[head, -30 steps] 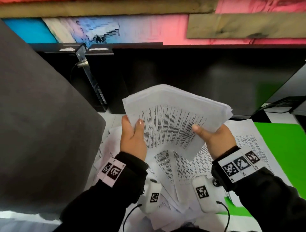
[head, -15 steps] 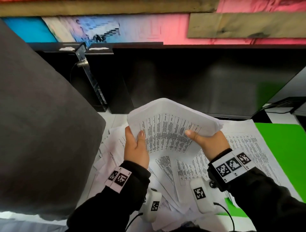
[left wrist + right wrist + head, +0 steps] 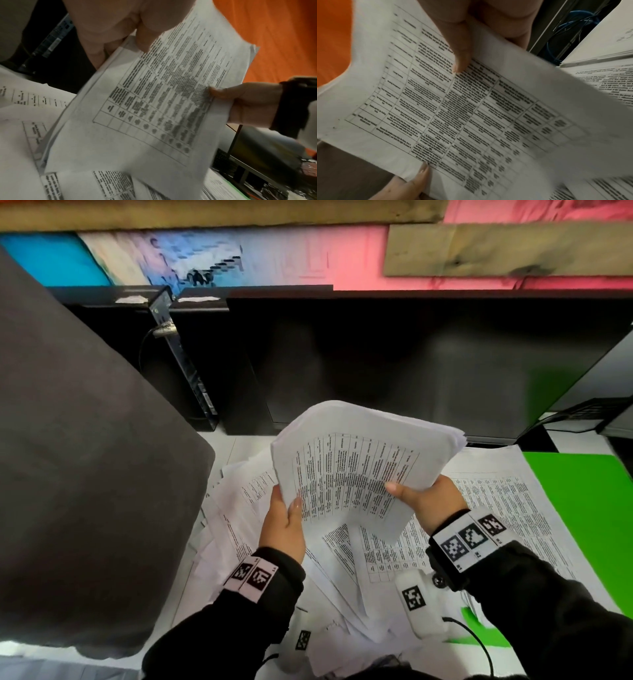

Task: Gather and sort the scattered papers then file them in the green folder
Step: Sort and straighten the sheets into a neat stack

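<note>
Both hands hold one stack of printed papers point(image 3: 359, 463) tilted above the desk, its top sheet showing a table of text. My left hand point(image 3: 286, 518) grips the stack's left edge, thumb on top. On the right edge my right hand point(image 3: 419, 499) grips it, thumb pressed on the print. The left wrist view shows the same stack point(image 3: 154, 101) with the thumb on its upper part; the right wrist view shows the stack point(image 3: 453, 115) under the right thumb. More loose papers point(image 3: 342, 570) lie scattered on the desk beneath. The green folder point(image 3: 589, 508) lies open at the right, partly under sheets.
A large dark grey chair back or cushion point(image 3: 85, 474) fills the left side. A black monitor point(image 3: 411, 361) stands right behind the papers, with a black computer case point(image 3: 178, 364) to its left. Cables point(image 3: 565, 422) run at the far right.
The stack has come down and toward me, from in front of the monitor to just above the desk. Both hands kept their hold and the sheets look more squared together.
</note>
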Motion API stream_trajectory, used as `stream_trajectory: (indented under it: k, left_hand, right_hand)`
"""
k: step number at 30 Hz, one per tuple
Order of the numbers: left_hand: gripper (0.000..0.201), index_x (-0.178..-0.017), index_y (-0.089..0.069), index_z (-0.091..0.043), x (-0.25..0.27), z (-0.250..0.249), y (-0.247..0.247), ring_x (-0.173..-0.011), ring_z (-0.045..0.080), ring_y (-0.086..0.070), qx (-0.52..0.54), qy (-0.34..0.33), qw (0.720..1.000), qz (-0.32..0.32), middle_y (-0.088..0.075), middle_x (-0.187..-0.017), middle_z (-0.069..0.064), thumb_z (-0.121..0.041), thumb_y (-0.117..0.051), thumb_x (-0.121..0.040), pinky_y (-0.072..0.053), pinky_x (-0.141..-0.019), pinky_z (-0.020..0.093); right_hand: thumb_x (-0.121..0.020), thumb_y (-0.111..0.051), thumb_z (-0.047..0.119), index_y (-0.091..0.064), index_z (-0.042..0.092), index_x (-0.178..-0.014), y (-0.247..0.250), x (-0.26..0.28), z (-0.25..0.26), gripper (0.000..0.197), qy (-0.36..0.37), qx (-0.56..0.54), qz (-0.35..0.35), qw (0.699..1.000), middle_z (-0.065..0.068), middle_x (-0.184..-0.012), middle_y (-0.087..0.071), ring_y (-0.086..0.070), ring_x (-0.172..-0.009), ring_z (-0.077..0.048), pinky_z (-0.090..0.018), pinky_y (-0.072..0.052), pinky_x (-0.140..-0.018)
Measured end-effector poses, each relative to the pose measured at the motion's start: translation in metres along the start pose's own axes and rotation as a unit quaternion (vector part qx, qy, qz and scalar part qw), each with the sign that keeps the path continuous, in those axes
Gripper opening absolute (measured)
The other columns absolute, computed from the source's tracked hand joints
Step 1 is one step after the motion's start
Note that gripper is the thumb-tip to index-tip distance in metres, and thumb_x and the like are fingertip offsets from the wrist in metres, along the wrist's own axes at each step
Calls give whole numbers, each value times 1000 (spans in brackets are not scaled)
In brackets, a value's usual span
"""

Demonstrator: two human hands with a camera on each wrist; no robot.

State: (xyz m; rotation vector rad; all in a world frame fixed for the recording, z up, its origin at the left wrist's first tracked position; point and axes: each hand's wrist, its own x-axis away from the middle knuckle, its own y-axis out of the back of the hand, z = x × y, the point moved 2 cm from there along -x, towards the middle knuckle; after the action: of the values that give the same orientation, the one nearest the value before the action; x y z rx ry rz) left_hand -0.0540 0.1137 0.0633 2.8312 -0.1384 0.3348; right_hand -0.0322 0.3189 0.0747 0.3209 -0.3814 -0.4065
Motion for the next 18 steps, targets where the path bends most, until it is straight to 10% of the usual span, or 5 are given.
stream_trajectory:
  k: [3, 8, 14, 18]
  left_hand:
    - [48, -145, -24, -10, -4, 4, 1, -136, 19, -34, 0, 30, 999, -10, -44, -136, 2, -22, -36, -99, -23, -96, 18]
    - [42, -140, -35, -19, -8, -3, 3, -124, 7, -42, 20, 13, 999, -33, -43, -120, -16, -19, -38, -99, -29, -94, 20]
    - [45, -141, -35, -20, -20, 0, -6, -128, 14, -46, 50, 22, 998, -41, -49, -138, -7, -19, -43, -97, -32, -109, 30]
    - [27, -121, -53, -24, -19, 12, -22, -116, 13, -55, 18, 10, 1000, 2, -58, -114, -14, -18, -47, -96, -38, -101, 26]
  right_hand:
    - [-78, -69, 29, -59, 8, -118, 3, 0, 1, 46, 11, 2, -9, 1000, -11, -118, -65, -59, -107, -27, -34, -44, -88]
    - [-79, -70, 24, -60, 18, -112, 14, -1, -7, 35, 52, -35, 10, 998, 12, -92, -66, -62, -84, -6, -16, -45, -69]
    - [-87, -60, 22, -56, 27, -110, 26, -1, -50, 24, 37, 67, 85, 993, -1, -108, -69, -64, -101, -19, -44, -49, -95]
    - [-89, -56, 11, -57, 26, -104, 40, 0, -75, 22, -6, 83, 46, 995, -6, -93, -70, -65, -85, -16, -17, -48, -67]
